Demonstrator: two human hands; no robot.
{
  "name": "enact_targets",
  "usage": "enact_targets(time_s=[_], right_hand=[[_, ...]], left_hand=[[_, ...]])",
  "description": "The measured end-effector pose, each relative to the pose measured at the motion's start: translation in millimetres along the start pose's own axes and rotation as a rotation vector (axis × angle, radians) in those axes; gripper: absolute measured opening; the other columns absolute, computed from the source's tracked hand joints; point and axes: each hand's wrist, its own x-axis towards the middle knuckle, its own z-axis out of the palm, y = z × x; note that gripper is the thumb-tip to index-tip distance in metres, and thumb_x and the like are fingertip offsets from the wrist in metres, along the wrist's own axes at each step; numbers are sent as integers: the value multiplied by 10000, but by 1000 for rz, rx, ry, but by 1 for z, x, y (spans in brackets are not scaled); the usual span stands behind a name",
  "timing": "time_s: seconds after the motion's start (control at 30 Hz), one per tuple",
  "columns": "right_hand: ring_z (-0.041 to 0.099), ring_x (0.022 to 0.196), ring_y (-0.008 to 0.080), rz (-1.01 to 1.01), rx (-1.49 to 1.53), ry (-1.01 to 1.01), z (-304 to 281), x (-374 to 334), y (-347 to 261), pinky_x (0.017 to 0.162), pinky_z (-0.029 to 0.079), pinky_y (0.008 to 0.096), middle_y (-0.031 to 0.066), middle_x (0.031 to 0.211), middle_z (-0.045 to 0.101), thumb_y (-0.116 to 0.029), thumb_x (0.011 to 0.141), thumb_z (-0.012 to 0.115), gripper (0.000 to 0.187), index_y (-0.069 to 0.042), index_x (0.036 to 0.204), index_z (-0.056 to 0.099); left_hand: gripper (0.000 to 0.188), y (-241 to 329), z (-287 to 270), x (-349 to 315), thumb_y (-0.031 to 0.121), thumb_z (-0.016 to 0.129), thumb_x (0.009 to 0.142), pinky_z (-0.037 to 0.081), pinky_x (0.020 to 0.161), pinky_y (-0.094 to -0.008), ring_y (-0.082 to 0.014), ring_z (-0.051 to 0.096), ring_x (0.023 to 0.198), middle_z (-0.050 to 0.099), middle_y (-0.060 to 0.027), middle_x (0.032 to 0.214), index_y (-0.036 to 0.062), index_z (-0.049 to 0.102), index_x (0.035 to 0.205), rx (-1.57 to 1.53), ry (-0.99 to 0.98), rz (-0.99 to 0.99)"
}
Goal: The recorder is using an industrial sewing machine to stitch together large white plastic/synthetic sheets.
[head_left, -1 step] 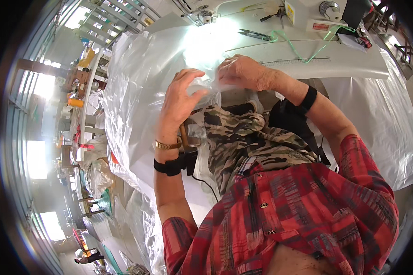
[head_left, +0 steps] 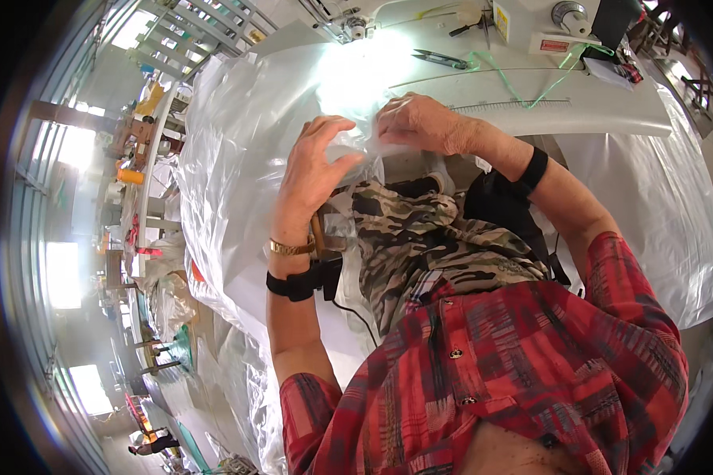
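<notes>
Clear plastic sheeting [head_left: 238,158] lies crumpled over the left side of the work surface and reaches between my hands. My left hand [head_left: 313,170] is over it, thumb and curved fingers apart, with translucent film showing in the gap. To its right, my right hand [head_left: 420,124] has its fingers curled down at the sheeting's near edge, seemingly gripping the film; its fingertips are partly hidden and slightly blurred. Just beyond both hands, a bright lamp glare washes out the white sewing machine table [head_left: 467,87]. The metal presser and needle parts [head_left: 356,30] stand behind that glare.
Dark thread snips [head_left: 440,59] and a green cord [head_left: 527,103] lie on the table near a printed ruler scale [head_left: 507,104]. The machine's body with its handwheel [head_left: 570,17] stands far right. More plastic [head_left: 650,214] hangs at right. A slatted rack [head_left: 190,36] stands far left.
</notes>
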Motion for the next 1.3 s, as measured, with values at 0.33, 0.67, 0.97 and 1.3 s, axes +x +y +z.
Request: enact_targets(time_s=[0.33,0.67,0.97,1.3], right_hand=[[635,977,244,119,71,20,-19,-2,-32,984,416,414,45,937,663,-88,841,653,489,-105,1310,515],[667,956,241,283,205,-28,-19,10,-19,894,502,365,110,971,713,-222,925,612,249,-56,1094,689],[648,908,170,359,369,93,-33,31,-16,873,505,339,79,966,716,-228,936,623,228,-50,1056,702],[635,977,173,556,337,207,-34,31,-7,896,484,332,77,957,707,-360,900,677,332,-39,980,661]], left_hand=[[390,5,11,11,129,750,731,441,905,-385,-259,574,1003,611,-78,1078,46,614,1087,164,25,1],[414,3,9,13,197,774,725,409,920,-390,-243,562,914,608,-66,1046,60,615,1082,231,59,-49],[255,1,-1,42,210,769,750,455,634,-342,-220,566,680,616,-91,821,12,686,889,192,-28,-223],[203,-11,-7,53,219,730,779,450,618,-360,-208,537,605,627,-85,702,23,677,787,201,110,-97]])
